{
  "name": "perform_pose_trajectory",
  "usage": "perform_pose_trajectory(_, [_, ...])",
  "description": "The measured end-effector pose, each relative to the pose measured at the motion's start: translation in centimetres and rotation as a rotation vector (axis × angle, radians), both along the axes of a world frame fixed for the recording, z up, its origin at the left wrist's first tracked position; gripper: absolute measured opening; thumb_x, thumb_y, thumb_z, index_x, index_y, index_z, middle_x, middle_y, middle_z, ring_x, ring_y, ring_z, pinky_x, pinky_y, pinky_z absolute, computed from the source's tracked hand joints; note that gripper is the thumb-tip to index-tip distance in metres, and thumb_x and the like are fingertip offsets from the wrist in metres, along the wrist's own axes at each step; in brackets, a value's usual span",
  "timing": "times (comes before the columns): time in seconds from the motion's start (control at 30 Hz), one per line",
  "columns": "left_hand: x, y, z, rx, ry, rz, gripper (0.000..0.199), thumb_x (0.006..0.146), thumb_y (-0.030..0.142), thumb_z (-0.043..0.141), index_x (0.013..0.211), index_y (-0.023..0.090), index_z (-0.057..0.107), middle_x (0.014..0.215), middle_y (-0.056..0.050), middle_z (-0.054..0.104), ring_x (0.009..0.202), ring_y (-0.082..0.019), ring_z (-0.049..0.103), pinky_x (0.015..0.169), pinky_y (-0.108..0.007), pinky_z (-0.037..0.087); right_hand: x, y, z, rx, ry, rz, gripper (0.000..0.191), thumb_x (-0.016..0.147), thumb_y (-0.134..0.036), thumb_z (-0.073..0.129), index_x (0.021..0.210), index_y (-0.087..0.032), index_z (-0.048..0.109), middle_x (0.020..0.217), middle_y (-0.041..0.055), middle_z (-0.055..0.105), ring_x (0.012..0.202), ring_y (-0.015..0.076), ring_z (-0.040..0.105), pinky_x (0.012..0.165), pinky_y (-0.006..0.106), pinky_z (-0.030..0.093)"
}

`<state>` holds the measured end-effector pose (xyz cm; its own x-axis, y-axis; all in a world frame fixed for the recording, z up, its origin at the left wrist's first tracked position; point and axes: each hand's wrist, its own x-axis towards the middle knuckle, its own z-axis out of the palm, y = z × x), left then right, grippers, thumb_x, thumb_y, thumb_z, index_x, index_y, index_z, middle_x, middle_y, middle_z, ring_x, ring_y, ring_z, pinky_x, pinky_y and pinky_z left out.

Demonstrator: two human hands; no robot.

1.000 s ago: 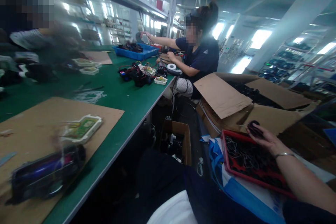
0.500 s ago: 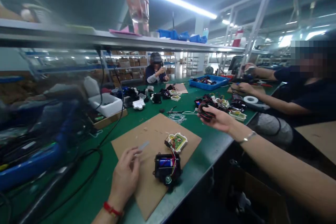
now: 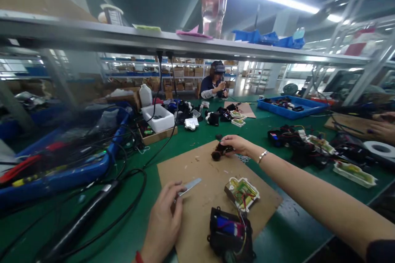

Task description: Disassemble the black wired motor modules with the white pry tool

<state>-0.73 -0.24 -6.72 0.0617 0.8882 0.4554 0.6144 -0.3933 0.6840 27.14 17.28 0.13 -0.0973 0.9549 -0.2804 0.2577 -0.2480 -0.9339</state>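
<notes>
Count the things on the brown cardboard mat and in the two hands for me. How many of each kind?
Black battery case with the blue cell: 1
Green circuit board in a white tray: 1
Metal tweezers, left hand: 1
Small black part, right hand: 1
Total: 4

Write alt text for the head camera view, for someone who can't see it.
The right hand sets a small black part on a cardboard mat on a green workbench; the left hand pinches metal tweezers. Nearer lie a black battery housing and circuit board.
</notes>
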Motion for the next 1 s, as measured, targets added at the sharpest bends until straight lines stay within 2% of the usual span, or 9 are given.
perform_pose_trajectory(0.13, [-0.7,0.2,-0.2,-0.012,0.042,0.038,0.023,0.091,0.032,0.041,0.100,0.023,0.060,0.121,-0.007,0.051,0.112,-0.023,0.052,0.090,-0.040,0.049,1.4,-0.2,0.3,0.099,-0.029,0.080,0.018,0.074,-0.024,0.069,0.090,-0.017,0.065,0.094,0.0080,0.065,0.083,0.0192,0.063,0.059,0.025,0.057])
perform_pose_trajectory(0.3, [-2.0,0.3,0.0,0.033,0.103,0.140,0.022,0.090,0.036,0.044,0.099,0.023,0.060,0.117,-0.006,0.054,0.111,-0.023,0.053,0.086,-0.035,0.050,3.3,-0.7,-0.8,0.394,-0.099,-0.002,0.018,0.075,-0.027,0.063,0.090,-0.016,0.062,0.090,0.0071,0.064,0.082,0.0180,0.060,0.061,0.025,0.054])
perform_pose_trajectory(0.4, [-1.5,1.5,1.9,-0.006,0.142,0.187,0.024,0.090,0.038,0.043,0.103,0.024,0.058,0.106,-0.004,0.060,0.097,-0.022,0.059,0.079,-0.034,0.051,3.3,-1.6,-1.8,0.550,-0.120,-0.012,0.014,0.077,-0.028,0.059,0.083,-0.016,0.062,0.083,0.0050,0.064,0.079,0.0170,0.058,0.067,0.027,0.050])
perform_pose_trajectory(0.5, [0.8,4.5,4.5,-0.083,0.317,0.120,0.021,0.090,0.029,0.042,0.103,0.022,0.057,0.102,-0.004,0.062,0.094,-0.020,0.060,0.082,-0.033,0.049,2.8,-3.3,-2.2,0.680,-0.150,0.013,0.015,0.081,-0.031,0.056,0.082,-0.017,0.062,0.084,0.0038,0.064,0.080,0.0170,0.058,0.069,0.027,0.047])
perform_pose_trajectory(0.6, [4.1,8.9,5.7,-0.129,0.475,0.029,0.022,0.086,0.017,0.048,0.105,0.020,0.058,0.105,-0.005,0.062,0.098,-0.019,0.058,0.088,-0.032,0.046,2.2,-5.2,-2.2,0.787,-0.205,0.100,0.017,0.087,-0.032,0.052,0.086,-0.018,0.061,0.080,0.0024,0.064,0.070,0.0142,0.057,0.060,0.025,0.043])
perform_pose_trajectory(0.67, [6.1,11.9,5.3,-0.153,0.532,0.006,0.028,0.082,0.014,0.056,0.110,0.018,0.058,0.111,-0.007,0.061,0.105,-0.022,0.055,0.094,-0.036,0.043,1.9,-6.2,-2.2,0.853,-0.235,0.149,0.016,0.088,-0.030,0.051,0.086,-0.018,0.061,0.078,0.0020,0.064,0.067,0.0132,0.056,0.061,0.025,0.042])
perform_pose_trajectory(0.77, [7.9,15.1,3.9,-0.202,0.595,-0.009,0.033,0.080,0.019,0.065,0.112,0.014,0.057,0.109,-0.009,0.060,0.102,-0.024,0.056,0.093,-0.044,0.043,1.7,-7.2,-1.7,0.950,-0.237,0.247,0.014,0.088,-0.027,0.052,0.085,-0.018,0.061,0.081,0.0031,0.063,0.075,0.0149,0.055,0.069,0.028,0.042])
perform_pose_trajectory(0.87, [8.2,16.2,3.3,-0.220,0.592,-0.011,0.027,0.082,0.023,0.064,0.108,0.014,0.059,0.101,-0.007,0.061,0.097,-0.023,0.057,0.090,-0.044,0.044,1.5,-8.8,-0.4,0.964,-0.187,0.418,0.016,0.086,-0.032,0.054,0.092,-0.019,0.061,0.089,0.0037,0.063,0.086,0.0171,0.055,0.078,0.031,0.042])
perform_pose_trajectory(1.0, [6.6,14.1,4.4,-0.174,0.455,0.029,0.036,0.081,0.019,0.057,0.117,0.019,0.057,0.101,-0.006,0.056,0.091,-0.021,0.056,0.088,-0.037,0.044,0.2,-12.8,0.5,0.946,-0.255,0.639,0.044,0.075,-0.047,0.066,0.107,-0.019,0.058,0.105,0.0063,0.062,0.101,0.0223,0.053,0.091,0.036,0.039])
